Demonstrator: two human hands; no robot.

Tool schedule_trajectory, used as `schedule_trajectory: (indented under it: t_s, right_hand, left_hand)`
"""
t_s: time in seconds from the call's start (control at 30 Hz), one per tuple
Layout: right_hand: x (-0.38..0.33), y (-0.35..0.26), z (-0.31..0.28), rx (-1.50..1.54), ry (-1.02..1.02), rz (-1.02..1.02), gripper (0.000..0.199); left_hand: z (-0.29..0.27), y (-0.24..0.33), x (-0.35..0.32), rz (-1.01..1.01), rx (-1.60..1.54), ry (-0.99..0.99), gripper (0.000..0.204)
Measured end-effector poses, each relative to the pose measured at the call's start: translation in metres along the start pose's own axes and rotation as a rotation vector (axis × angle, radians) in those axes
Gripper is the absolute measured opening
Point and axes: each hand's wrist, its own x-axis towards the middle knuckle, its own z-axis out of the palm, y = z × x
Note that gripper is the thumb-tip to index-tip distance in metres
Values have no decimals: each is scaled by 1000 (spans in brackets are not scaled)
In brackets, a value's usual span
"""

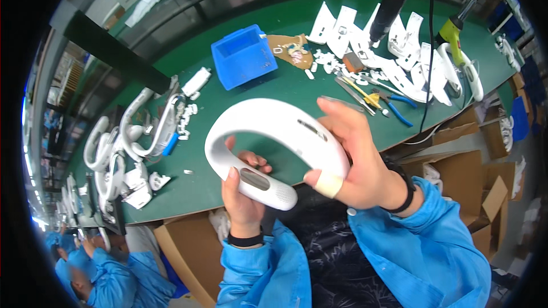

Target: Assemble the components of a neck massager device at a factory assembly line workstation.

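A white U-shaped neck fan (254,113) is held up in front of me, above the near edge of the green table. My left hand (245,206) is closed on its lower arm, thumb on top near a dark oval window and fingers showing through the gap behind. Around the other end, my right hand (365,165) is closed, fingers along the outer side and thumb underneath. A pale yellow wrap (329,183) covers part of that thumb. The outer face by my right fingers has a narrow dark slot. Small perforations mark the tip of the lower arm.
A blue bin (246,71) stands at the table's back. Right of it lie white curved shells (341,31), blue-handled pliers (399,113) and a green power screwdriver (452,40). More neck fans (134,131) crowd the left. Cardboard boxes (188,251) flank me; a blue-clad person (125,276) sits lower left.
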Motion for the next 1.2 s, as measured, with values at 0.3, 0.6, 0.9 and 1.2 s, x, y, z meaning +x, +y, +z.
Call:
schedule_trajectory:
  t_s: [0.3, 0.6, 0.9, 1.2]
  right_hand:
    - [20, -45, 24, -187, -30, -369, 72]
    - [13, -56, 34, -140, -55, -442, 72]
    - [6, -70, 38, -259, -48, -497, 64]
    - [10, -79, 41, -456, -46, -690, 45]
  left_hand:
    - [-33, 4, -10, 66, -126, 13, 65]
    - [-23, 18, -24, 64, -11, 29, 78]
    - [-5, 19, -18, 331, -255, -162, 53]
    - [59, 36, -24, 202, -276, 192, 37]
